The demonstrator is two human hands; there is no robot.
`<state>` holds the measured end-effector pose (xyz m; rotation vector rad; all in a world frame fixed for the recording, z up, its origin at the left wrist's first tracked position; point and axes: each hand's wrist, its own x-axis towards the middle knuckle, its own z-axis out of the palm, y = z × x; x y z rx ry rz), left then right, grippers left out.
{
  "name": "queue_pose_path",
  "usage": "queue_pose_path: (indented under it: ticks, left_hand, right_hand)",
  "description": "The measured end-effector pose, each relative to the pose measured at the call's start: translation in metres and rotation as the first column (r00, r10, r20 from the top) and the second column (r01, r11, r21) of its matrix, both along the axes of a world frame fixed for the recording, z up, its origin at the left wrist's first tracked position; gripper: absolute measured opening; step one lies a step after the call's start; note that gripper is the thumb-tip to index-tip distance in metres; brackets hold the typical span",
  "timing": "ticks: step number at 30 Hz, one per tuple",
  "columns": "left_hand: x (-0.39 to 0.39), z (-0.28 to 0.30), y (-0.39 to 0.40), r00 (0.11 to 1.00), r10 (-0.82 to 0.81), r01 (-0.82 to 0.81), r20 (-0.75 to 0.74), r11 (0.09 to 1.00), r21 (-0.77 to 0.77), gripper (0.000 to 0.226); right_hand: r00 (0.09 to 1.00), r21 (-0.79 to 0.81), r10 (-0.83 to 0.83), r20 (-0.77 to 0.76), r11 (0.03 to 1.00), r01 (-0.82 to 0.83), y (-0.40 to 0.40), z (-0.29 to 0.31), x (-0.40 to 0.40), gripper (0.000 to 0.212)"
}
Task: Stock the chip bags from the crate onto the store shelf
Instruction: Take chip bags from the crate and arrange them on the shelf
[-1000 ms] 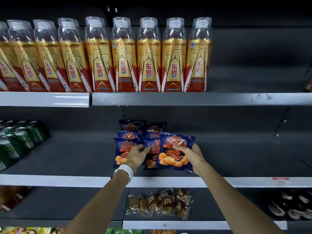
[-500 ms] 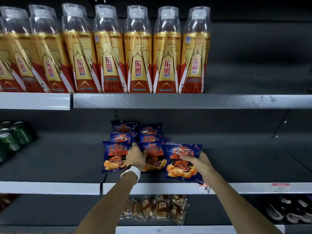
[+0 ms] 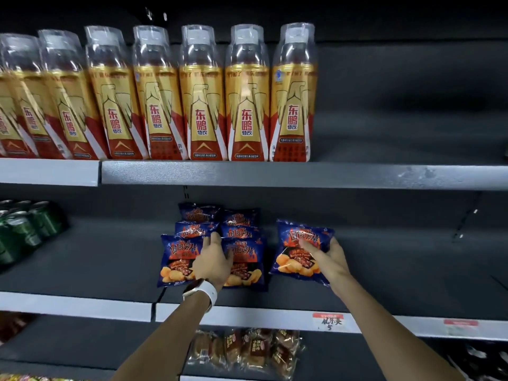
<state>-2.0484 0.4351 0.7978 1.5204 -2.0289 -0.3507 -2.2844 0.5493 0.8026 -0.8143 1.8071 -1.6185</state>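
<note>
Fingers of our right hand (image 3: 327, 261) are curled round the lower right side of a blue chip bag (image 3: 301, 250), thumb across its front, so the bag is pinched and stands propped on the middle shelf (image 3: 384, 270). Fingers of our left hand (image 3: 213, 261) lie fairly straight and slightly spread, pressing between the two front bags of the stocked chip rows (image 3: 217, 243); they grip nothing.

We judge the step in hand to be setting this bag down as the start of a third column, just to the right of the left fingers and apart from the rows they steady. The crate is not in view.

The held bag has its long axis running from shelf to top seal, leaning back and tilted a little to the right; its printed face points out toward us, top edge up. It sits a touch skewed against the neighbouring front bags.

Next, we think, the right fingers should square the bag, nudge it leftward until it is just beside the second column, then let go without tipping it. Behind it the shelf looks bare.
</note>
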Motion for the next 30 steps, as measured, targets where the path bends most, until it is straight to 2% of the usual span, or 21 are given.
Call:
queue_pose_path:
  ticks: [3, 5, 8, 11, 17, 20, 24, 27, 30]
  left_hand:
    - [-0.009, -0.005, 0.012, 0.985, -0.172, 0.172, 0.013, 0.984, -0.05, 0.026]
    - [-0.022, -0.009, 0.019, 0.949, -0.313, 0.312, -0.046, 0.95, -0.019, 0.026]
    - [-0.052, -0.007, 0.029, 0.878, -0.424, 0.448, -0.222, 0.892, 0.068, 0.041]
    - [-0.084, -0.005, 0.031, 0.849, -0.447, 0.507, -0.281, 0.84, 0.194, 0.059]
    - [-0.13, -0.007, 0.002, 0.914, -0.331, 0.388, -0.236, 0.883, 0.263, 0.057]
    - [-0.156, -0.009, -0.019, 0.939, -0.217, 0.3, -0.268, 0.897, 0.325, 0.045]
    - [-0.195, -0.01, -0.038, 0.957, -0.064, 0.191, -0.284, 0.874, 0.447, 0.073]
    - [-0.212, -0.017, -0.044, 0.939, 0.084, 0.092, -0.333, 0.872, 0.481, 0.077]
    - [-0.217, -0.025, -0.043, 0.971, 0.117, 0.008, -0.209, 0.856, 0.518, 0.081]
  right_hand:
    - [0.985, 0.033, -0.07, -0.16, 0.997, 0.076, -0.004, 0.003, -0.018, 0.04]
    - [0.954, 0.04, -0.117, -0.277, 0.99, 0.133, -0.009, 0.004, -0.027, 0.043]
    - [0.942, 0.037, -0.128, -0.31, 0.988, 0.147, -0.017, 0.01, -0.031, 0.049]
    - [0.946, 0.056, -0.133, -0.296, 0.986, 0.157, -0.031, 0.021, -0.031, 0.06]
    - [0.95, 0.099, -0.185, -0.251, 0.971, 0.215, -0.078, 0.018, -0.043, 0.081]
    - [0.957, 0.133, -0.152, -0.248, 0.973, 0.189, -0.104, 0.009, -0.049, 0.072]
    - [0.953, 0.165, -0.136, -0.271, 0.969, 0.185, -0.137, -0.013, -0.055, 0.057]
    - [0.952, 0.189, -0.119, -0.283, 0.966, 0.177, -0.151, -0.032, -0.062, 0.056]
    - [0.93, 0.248, -0.037, -0.367, 0.959, 0.136, -0.147, -0.046, -0.064, 0.041]
